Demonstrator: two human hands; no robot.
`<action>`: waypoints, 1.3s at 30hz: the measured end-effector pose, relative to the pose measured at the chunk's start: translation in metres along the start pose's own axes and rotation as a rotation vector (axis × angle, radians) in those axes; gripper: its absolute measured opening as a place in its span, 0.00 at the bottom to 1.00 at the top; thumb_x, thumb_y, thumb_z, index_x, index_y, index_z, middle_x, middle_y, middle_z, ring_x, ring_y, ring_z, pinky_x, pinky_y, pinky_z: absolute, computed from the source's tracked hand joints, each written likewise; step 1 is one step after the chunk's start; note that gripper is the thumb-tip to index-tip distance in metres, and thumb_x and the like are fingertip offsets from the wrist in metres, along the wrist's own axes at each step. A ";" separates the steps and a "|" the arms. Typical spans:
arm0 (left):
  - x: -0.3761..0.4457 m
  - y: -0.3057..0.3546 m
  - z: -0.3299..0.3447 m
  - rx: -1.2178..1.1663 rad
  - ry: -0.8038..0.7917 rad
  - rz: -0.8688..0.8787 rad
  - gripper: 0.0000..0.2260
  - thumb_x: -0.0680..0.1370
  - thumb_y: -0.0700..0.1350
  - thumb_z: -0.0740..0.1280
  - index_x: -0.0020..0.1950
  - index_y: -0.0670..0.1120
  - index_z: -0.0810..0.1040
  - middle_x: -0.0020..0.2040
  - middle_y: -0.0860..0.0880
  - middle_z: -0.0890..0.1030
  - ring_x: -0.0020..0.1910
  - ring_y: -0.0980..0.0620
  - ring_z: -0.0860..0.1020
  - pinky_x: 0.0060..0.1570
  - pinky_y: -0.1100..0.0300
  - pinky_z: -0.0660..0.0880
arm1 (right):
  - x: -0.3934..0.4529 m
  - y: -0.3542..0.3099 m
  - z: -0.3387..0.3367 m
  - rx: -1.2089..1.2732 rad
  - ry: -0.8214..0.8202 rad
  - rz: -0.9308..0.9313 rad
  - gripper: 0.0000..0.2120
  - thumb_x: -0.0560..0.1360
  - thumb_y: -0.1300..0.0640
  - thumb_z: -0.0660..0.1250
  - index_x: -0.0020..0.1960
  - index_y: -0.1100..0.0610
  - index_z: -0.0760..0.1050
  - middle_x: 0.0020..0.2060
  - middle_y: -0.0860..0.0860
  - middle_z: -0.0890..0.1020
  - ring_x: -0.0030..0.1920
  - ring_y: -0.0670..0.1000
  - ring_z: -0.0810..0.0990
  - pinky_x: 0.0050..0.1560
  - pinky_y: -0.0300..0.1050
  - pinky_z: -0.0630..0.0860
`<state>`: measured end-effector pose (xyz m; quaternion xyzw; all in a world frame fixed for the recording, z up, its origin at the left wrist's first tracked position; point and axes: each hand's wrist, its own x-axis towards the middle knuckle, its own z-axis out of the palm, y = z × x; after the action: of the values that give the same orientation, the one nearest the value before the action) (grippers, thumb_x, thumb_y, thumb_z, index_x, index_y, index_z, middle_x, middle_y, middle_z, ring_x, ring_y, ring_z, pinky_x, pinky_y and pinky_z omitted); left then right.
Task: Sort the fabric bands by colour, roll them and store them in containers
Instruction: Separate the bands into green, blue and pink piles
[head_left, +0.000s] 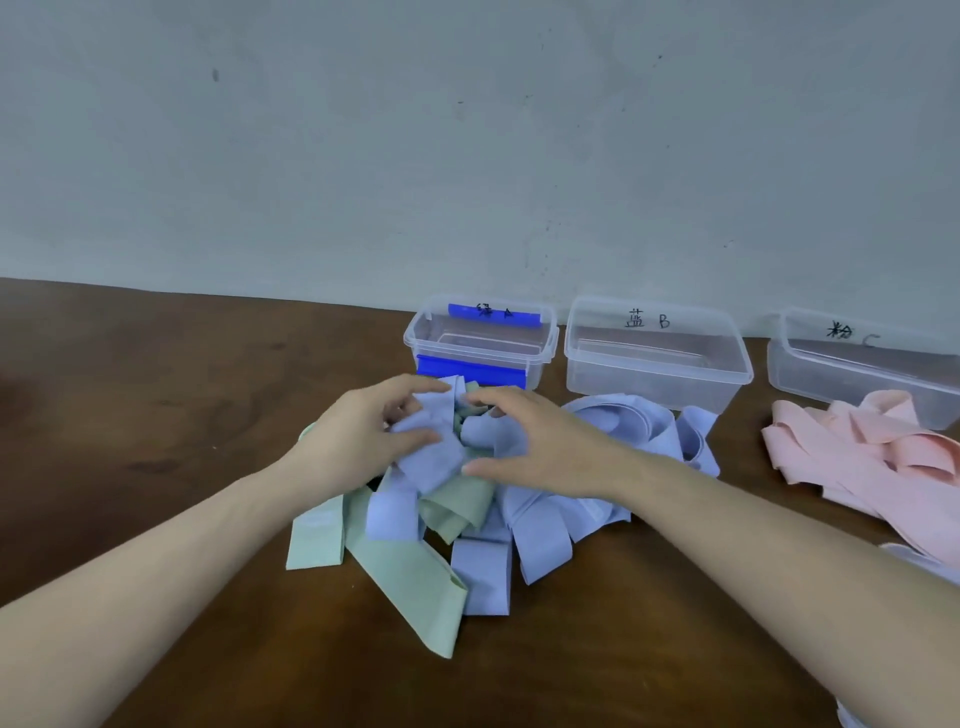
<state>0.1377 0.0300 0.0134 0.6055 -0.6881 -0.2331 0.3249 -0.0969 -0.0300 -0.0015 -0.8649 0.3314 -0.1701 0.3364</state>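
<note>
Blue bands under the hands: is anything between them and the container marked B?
Nothing solid blocks the way. The blue bands are tangled with green bands, and more blue bands lie heaped before container B, which is open.

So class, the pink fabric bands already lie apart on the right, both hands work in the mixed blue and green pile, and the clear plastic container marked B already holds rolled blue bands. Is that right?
Not quite. The head view shows the clear plastic container marked B empty. The rest stands: the pink fabric bands lie apart on the right, and the left hand and right hand work in the mixed blue and green pile.

Head view looks forward and down, close over the table (156, 395), perhaps slightly tilted.
</note>
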 end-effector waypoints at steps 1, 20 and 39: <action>0.002 0.006 0.002 -0.062 0.032 0.015 0.19 0.75 0.42 0.73 0.59 0.62 0.78 0.43 0.54 0.80 0.41 0.52 0.78 0.39 0.61 0.75 | 0.004 -0.002 0.003 0.072 -0.013 0.032 0.29 0.71 0.37 0.72 0.70 0.39 0.68 0.66 0.37 0.73 0.65 0.38 0.70 0.64 0.39 0.69; 0.005 -0.037 0.026 0.548 -0.039 0.049 0.25 0.75 0.53 0.72 0.71 0.54 0.71 0.70 0.53 0.70 0.69 0.49 0.67 0.67 0.55 0.65 | -0.023 0.058 -0.047 -0.591 0.109 0.279 0.04 0.73 0.48 0.64 0.47 0.39 0.71 0.47 0.42 0.75 0.55 0.50 0.71 0.52 0.43 0.65; -0.007 -0.063 0.007 0.535 0.056 0.094 0.18 0.76 0.58 0.67 0.64 0.55 0.70 0.61 0.58 0.73 0.58 0.54 0.71 0.58 0.58 0.63 | 0.099 0.003 0.029 -0.565 0.026 0.051 0.11 0.79 0.49 0.63 0.58 0.42 0.79 0.54 0.44 0.80 0.57 0.52 0.74 0.55 0.51 0.70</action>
<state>0.1761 0.0266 -0.0380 0.6433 -0.7433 -0.0107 0.1830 -0.0118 -0.0864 -0.0169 -0.9135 0.3916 -0.0736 0.0821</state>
